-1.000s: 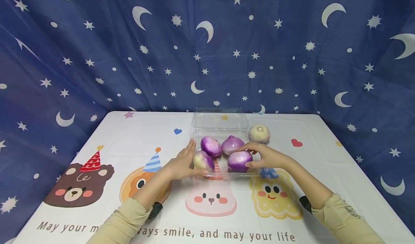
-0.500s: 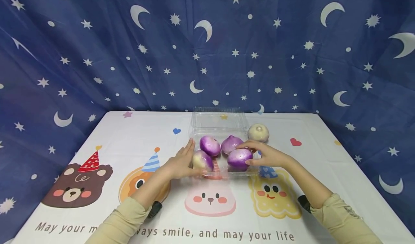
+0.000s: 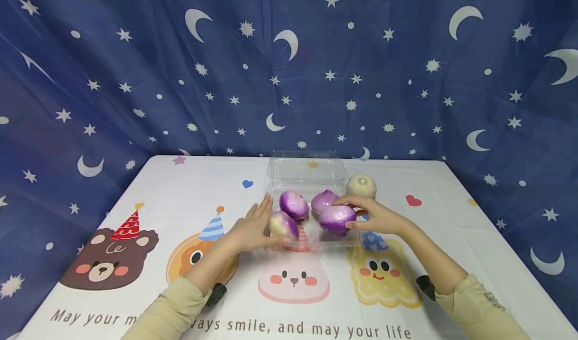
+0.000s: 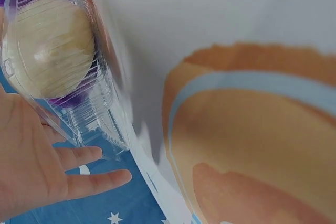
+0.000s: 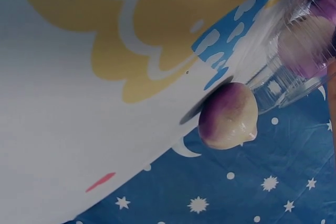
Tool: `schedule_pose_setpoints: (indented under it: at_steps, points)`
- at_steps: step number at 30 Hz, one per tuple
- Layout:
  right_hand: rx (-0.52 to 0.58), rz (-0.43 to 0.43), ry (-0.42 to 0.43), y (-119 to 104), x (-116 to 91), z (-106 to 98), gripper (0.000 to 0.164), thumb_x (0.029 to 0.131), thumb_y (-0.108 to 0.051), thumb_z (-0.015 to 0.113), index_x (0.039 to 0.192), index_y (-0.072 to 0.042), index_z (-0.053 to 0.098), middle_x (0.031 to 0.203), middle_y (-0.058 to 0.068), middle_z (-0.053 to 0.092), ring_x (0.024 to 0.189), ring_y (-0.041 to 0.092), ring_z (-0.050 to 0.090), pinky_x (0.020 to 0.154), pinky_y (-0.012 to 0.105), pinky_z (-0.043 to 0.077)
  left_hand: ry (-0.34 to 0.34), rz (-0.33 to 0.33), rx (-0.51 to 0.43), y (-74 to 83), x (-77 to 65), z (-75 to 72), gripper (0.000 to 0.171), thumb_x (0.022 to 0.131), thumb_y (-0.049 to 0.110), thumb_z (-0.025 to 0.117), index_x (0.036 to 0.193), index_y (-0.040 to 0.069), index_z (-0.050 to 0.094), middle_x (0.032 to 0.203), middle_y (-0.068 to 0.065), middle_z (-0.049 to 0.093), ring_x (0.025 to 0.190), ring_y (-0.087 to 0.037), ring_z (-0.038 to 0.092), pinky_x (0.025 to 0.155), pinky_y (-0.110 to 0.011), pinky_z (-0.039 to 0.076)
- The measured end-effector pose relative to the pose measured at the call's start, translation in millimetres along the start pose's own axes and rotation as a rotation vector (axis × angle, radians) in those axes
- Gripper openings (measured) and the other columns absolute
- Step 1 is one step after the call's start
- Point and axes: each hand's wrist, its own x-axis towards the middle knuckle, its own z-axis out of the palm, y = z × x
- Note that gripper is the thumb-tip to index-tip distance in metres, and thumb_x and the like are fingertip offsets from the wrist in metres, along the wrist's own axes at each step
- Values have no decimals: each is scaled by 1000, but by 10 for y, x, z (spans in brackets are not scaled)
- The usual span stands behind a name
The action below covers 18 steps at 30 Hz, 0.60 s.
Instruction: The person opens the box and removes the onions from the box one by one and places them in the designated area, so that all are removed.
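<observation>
A clear plastic clamshell box [image 3: 312, 240] stands open on the table with several purple-and-white onions in it. My right hand [image 3: 379, 216] grips the front right onion [image 3: 335, 219], which sits slightly raised in the box. Behind it lies another purple onion [image 3: 322, 198]. On the left side are a back onion [image 3: 293, 204] and a paler front onion [image 3: 282, 225]. My left hand [image 3: 253, 230] rests against the box's left side, thumb at the front edge. Its fingers extend straight in the left wrist view, beside the pale onion [image 4: 52, 51] seen through the plastic. Only a sliver of the right hand shows in the right wrist view.
One whitish onion [image 3: 362, 186] stands outside the box at its back right corner. The box's lid [image 3: 293, 169] lies folded back toward the far table edge. A white cloth with cartoon prints covers the table [image 3: 217, 179]. A blue starry curtain [image 3: 316, 109] hangs behind.
The front right onion has risen a little and shifted slightly right with my right hand. The purple onion behind it has moved a little to the right. My left hand stays in place.
</observation>
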Motion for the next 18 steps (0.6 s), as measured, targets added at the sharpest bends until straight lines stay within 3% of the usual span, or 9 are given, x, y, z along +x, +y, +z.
schedule_pose_setpoints:
  at_steps: [8,15,18]
  points:
    - [35,25,13,-6,-28,20,44,87,-10,66,128,-4,52,129,17,55,113,28,55,91,39,53,-4,5,6,3,-24,13,111,79,63,61,151,1,4,160,-11,-2,142,-46,14,98,-74,28]
    - [139,-29,52,7,-82,-23,47,91,-3,56,135,5,41,136,28,44,113,-5,50,89,21,50,-1,3,0,26,-29,-16,111,79,63,62,151,1,5,160,-11,-1,142,-46,14,99,-73,27]
    - [176,-30,48,11,-97,-40,51,95,-3,48,142,2,31,141,33,36,120,1,49,91,25,50,2,3,-4,32,-30,-28,110,78,62,62,151,1,5,160,-11,-1,142,-46,14,99,-73,28]
